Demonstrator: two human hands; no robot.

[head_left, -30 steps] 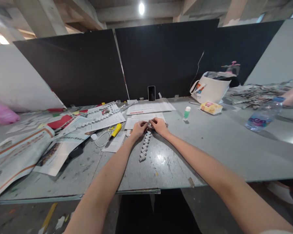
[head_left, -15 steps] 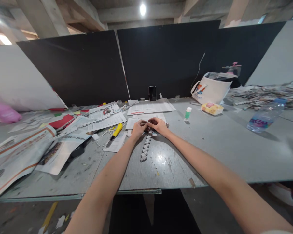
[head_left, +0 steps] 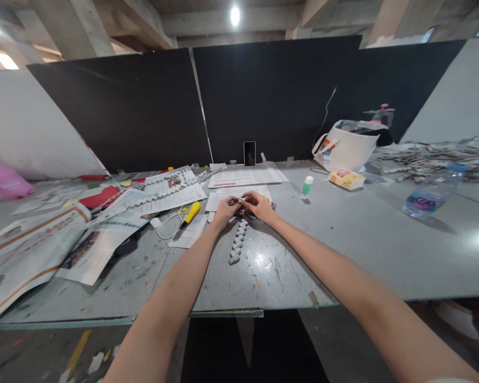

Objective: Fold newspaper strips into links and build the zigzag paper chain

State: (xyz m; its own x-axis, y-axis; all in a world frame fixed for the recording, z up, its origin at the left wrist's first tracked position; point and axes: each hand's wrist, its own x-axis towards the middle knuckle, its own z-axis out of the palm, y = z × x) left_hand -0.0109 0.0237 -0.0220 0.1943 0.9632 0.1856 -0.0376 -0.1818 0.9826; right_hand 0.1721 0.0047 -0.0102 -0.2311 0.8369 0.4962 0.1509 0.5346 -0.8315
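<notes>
my left hand [head_left: 224, 211] and my right hand [head_left: 259, 206] are drawn close together over the grey worktop [head_left: 343, 250], fingertips pinched on the far end of a folded paper chain [head_left: 238, 242]. the chain is a zigzag braid of grey-white newsprint strips, flat and ridged, and it runs from my fingers straight toward me, lying on the worktop between my forearms. a small white strip end shows between my thumbs; how it is folded there is too small to tell.

the worktop is dull metal-grey, scuffed and scratched, with a glossy patch of reflected light just right of the chain. under and beyond my hands lie flat white printed sheets [head_left: 243, 178]. to the left a yellow cutter [head_left: 191, 211] rests beside a looped white cable [head_left: 168, 226], and further left crumpled newspaper [head_left: 32, 250] spreads in soft folds. a second, longer braided chain [head_left: 163, 194] stretches across the papers there. a small glue stick [head_left: 307, 186] with a green body stands upright right of my hands, a clear plastic water bottle [head_left: 429, 198] lies on its side well apart, and a dark phone [head_left: 249, 153] leans on the black panel.
</notes>
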